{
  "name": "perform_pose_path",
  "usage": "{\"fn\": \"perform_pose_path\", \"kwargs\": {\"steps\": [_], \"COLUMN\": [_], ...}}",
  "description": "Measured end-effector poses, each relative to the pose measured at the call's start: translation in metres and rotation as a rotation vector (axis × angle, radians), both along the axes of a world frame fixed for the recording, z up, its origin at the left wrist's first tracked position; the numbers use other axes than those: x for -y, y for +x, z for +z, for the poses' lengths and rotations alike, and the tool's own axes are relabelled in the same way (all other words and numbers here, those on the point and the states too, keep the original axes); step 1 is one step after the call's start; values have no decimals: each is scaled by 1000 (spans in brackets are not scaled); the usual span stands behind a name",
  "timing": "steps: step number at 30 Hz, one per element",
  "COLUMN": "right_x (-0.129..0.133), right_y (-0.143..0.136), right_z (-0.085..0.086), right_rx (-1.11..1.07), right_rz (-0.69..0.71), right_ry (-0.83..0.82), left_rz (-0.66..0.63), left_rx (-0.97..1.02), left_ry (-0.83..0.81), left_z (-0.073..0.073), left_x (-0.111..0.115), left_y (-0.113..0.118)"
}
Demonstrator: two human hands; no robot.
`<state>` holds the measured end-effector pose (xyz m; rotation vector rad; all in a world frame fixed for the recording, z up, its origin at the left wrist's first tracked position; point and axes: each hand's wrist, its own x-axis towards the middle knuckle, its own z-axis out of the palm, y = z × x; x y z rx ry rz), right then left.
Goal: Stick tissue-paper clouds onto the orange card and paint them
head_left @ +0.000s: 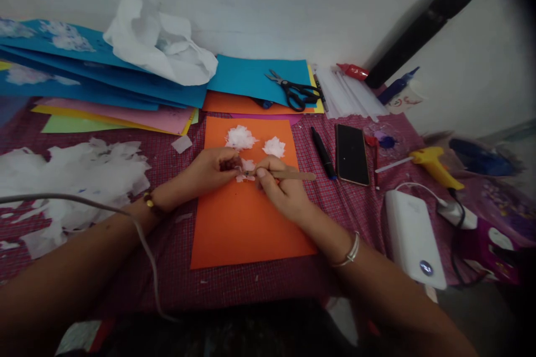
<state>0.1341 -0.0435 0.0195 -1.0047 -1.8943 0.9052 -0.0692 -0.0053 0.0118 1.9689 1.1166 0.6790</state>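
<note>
An orange paper sheet lies in front of me with two white tissue-paper clusters on it, a left cluster and a right cluster. A third, pinkish-white paper cluster sits below them, partly hidden by my fingers. My right hand grips a thin flat beige stick-like tool, its tip pointing left over the third cluster. Closed in a pinch, my left hand meets the tip there; what its fingers hold is too small to make out.
Torn white tissue pieces lie on the left. Blue sheets, crumpled white paper and scissors are at the back. On the right are a marker, phone, yellow glue gun and white power bank. A cable crosses my left arm.
</note>
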Motion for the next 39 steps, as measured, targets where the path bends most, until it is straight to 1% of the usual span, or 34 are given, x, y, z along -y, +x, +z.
{"fn": "perform_pose_path", "kwargs": {"steps": [4, 9, 12, 15, 17, 21, 25, 29, 31, 32, 34, 36, 37, 38, 39], "right_x": [0, 0, 1, 2, 3, 5, 8, 9, 8, 7, 5, 1, 0, -2, -3], "right_y": [-2, -3, -3, -3, -4, -6, -9, -10, -9, -7, -3, 1, 2, 3, 3], "right_z": [-1, -1, 1, 1, 0, -3, -5, -5, -6, -6, -6, -6, -7, -7, -7], "right_rx": [102, 230, 263, 317, 388, 561, 689, 662, 580, 515, 347, 174, 98, 29, -29], "right_rz": [38, 36, 38, 49, 59, 113, 140, 129, 97, 70, 6, -52, -72, -86, -94], "right_ry": [31, 74, 109, 140, 204, 422, 555, 611, 551, 485, 312, 136, 59, -5, -57], "left_rz": [-3, -30, -16, 5, 31, 92, 65, 23, 21, 50, 186, 378, 460, 504, 519], "left_rx": [13, 38, 35, 58, 83, 95, 29, -70, -102, -102, -88, -118, -190, -273, -347], "left_ry": [8, 6, 33, 27, 18, 73, 165, 242, 264, 264, 253, 237, 217, 197, 181], "left_z": [0, -1, -5, -8, -9, -12, -12, -3, 6, 12, 23, 31, 33, 34, 33], "left_x": [0, -1, 0, 0, -1, -2, 1, 6, 5, 4, -1, -8, -12, -16, -19], "left_y": [0, -1, -2, -1, -1, -4, -6, -6, -14, -20, -38, -61, -71, -81, -89]}}
